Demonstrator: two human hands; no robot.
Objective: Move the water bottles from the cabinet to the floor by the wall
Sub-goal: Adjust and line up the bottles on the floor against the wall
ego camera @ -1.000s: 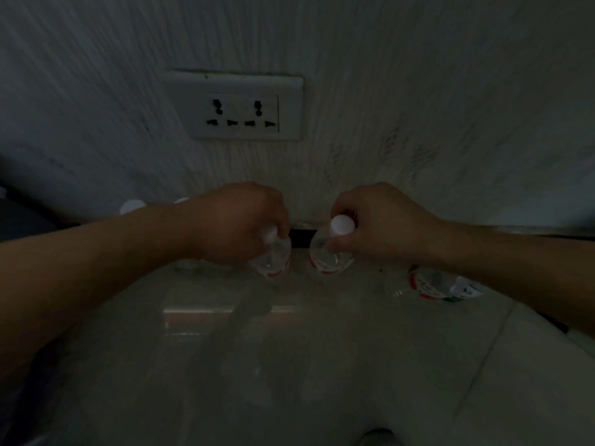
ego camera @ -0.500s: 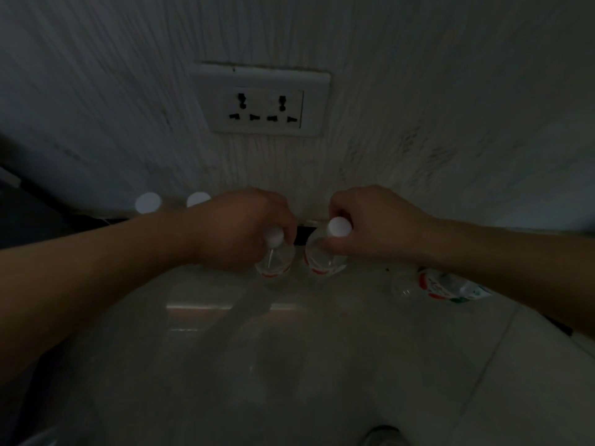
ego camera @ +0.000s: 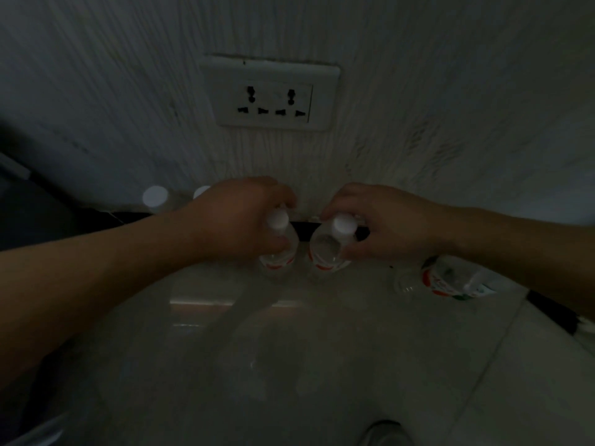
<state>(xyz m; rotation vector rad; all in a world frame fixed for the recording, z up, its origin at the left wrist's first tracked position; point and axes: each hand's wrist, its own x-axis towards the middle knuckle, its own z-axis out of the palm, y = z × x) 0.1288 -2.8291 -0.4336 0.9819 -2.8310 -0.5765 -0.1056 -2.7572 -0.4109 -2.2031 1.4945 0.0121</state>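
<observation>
— While both bottles are this close to the wall, how are you holding them?

— My left hand (ego camera: 238,220) is wrapped around the neck of the left bottle (ego camera: 279,252), just under its white cap (ego camera: 277,218). My right hand (ego camera: 380,220) pinches the right bottle (ego camera: 326,252) high up, fingers either side of its cap (ego camera: 344,224). Both grips are closed on the bottles, not loose.

— Where do the bottles sit?

— Upright on the floor (ego camera: 322,365), side by side with a narrow gap, at the foot of the wall (ego camera: 418,107) below the socket (ego camera: 269,94). I judge they are down or very nearly so; the dim light hides their bases.

— So what makes this step go well?

— Feel each base flat on the tile before I let go, then open my fingers straight outward and lift away upward, so I don't flick a cap. Clear bottles held high can tip easily, and the tile looks glossy.

— Anything nearby to mind?

— Two more caps (ego camera: 155,196) stand behind my left forearm, by the wall, so that arm should rise rather than sweep sideways. Another bottle (ego camera: 450,280) lies on its side under my right wrist, near the skirting. I'd avoid nudging it; it could roll.

— And after that?

— Probably back to the cabinet for more, though it isn't in view.
</observation>
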